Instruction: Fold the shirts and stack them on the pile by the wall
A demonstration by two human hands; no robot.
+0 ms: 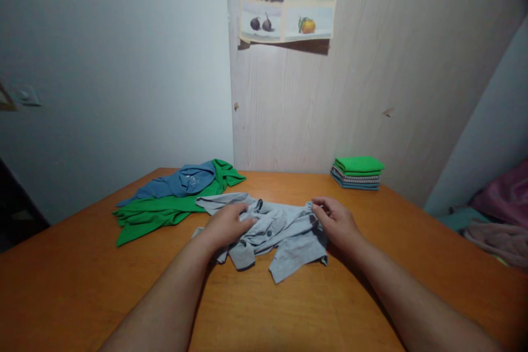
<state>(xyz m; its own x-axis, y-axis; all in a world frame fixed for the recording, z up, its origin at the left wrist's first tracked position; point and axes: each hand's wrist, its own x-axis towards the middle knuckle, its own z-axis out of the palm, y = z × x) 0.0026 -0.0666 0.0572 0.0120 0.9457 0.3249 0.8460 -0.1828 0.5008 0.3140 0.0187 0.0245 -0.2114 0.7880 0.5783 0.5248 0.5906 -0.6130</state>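
Note:
A crumpled light grey shirt (284,225) with dark trim and a dark button lies in the middle of the table. On its left part rests my left hand (231,224), thumb and fingers closed on the fabric. My right hand (335,220) pinches the shirt's right end between thumb and fingertips. Some of the cloth under the left palm is hidden. Just left of the shirt, and touching it, is a loose green garment (160,217), with a rumpled blue garment (185,180) on top.
A neat stack of folded clothes (358,173), bright green on top, stands at the table's back right corner. Behind the orange-brown wooden table (264,313) are walls with a fruit poster (289,0). Pinkish fabric (501,203) lies beyond the right edge.

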